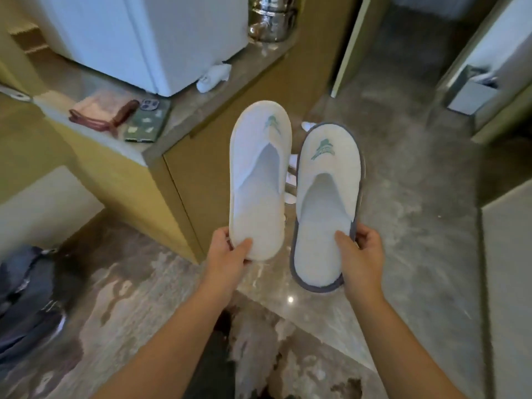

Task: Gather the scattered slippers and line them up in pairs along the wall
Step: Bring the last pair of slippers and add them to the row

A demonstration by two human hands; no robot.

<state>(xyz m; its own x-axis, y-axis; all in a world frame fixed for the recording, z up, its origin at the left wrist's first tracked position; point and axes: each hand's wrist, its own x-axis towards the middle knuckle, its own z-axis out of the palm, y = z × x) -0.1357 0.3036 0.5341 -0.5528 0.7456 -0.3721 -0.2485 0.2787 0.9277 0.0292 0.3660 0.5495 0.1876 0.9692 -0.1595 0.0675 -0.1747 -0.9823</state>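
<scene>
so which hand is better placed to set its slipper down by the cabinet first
Left, probably. The left hand holds the all-white slipper on the cabinet side; the right hand holds the grey-trimmed slipper farther out.

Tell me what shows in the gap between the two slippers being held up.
In the head view, between the all-white slipper and the grey-trimmed slipper, bits of more white items on the floor below show; what they are is unclear.

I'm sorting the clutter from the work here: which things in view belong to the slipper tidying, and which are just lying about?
Part of the job:
- white slipper, gripped at the heel by the left hand
- grey-trimmed slipper, gripped at the heel by the right hand

Just lying about:
- phone on the counter
- pink cloth beside the phone
- metal pot
- dark bag on the floor
</scene>
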